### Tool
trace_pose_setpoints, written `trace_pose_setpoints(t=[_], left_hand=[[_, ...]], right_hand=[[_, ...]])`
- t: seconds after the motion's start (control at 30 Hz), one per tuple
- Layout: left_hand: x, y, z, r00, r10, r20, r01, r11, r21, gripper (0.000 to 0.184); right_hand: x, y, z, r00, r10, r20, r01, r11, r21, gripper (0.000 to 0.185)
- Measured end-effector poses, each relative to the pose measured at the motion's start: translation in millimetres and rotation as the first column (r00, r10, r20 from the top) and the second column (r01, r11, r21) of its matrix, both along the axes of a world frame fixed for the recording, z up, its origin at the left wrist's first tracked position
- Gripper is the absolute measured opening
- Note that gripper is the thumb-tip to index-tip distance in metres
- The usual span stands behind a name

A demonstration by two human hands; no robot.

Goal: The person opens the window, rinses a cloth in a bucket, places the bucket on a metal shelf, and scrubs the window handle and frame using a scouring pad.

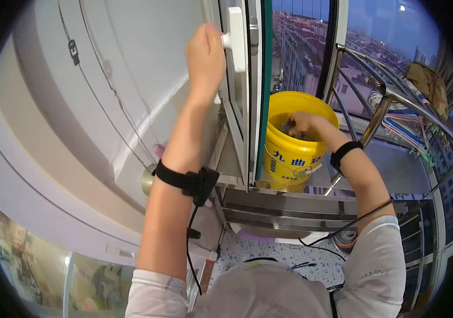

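Note:
My left hand (206,59) is raised and closed at the frame of the window sash (242,106), apparently round a handle whose white lower tip shows beneath it. A white lever handle (235,40) stands just right of that hand. Lower on the right, my right hand (301,122) reaches inside a yellow bucket (290,159) with blue lettering. Its fingers are closed on a dark grey, rough-looking wad (288,127). What that wad is cannot be made out. The bucket stands upright on a shiny metal ledge (390,164) by the window.
Metal rails (377,116) cross the ledge right of the bucket, with several clothes hangers (406,132) and a brown cloth (428,85) behind. Thin cables (96,90) run along the left wall. Black cords hang from both wrist straps. Below is a speckled floor (269,259).

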State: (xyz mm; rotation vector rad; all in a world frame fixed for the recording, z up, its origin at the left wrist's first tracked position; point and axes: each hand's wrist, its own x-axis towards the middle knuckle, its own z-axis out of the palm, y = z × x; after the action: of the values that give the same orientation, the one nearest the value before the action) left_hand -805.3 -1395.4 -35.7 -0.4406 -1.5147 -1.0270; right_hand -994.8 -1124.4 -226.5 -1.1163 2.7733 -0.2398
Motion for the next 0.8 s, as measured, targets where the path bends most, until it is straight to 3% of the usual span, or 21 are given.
trace_pose_setpoints(t=[0.07, 0.17, 0.6, 0.8], left_hand=[[-1, -4, -2, 0.998, 0.021, 0.059, -0.019, 0.999, -0.033, 0.037], [2, -1, -4, 0.997, -0.003, 0.076, 0.003, 1.000, -0.001, 0.037], [-4, -6, -6, 0.997, -0.046, 0.066, 0.046, 0.999, -0.007, 0.039], [-8, -6, -6, 0.996, -0.089, -0.015, 0.088, 0.996, -0.018, 0.037]], right_hand=[[27, -17, 5, 0.994, 0.001, 0.113, -0.032, 0.962, 0.272, 0.057], [45, -26, 12, 0.987, -0.021, 0.162, -0.039, 0.932, 0.360, 0.056], [65, -26, 24, 0.988, -0.056, 0.144, 0.006, 0.946, 0.324, 0.053], [72, -28, 28, 0.993, -0.068, 0.094, 0.039, 0.958, 0.283, 0.052]])
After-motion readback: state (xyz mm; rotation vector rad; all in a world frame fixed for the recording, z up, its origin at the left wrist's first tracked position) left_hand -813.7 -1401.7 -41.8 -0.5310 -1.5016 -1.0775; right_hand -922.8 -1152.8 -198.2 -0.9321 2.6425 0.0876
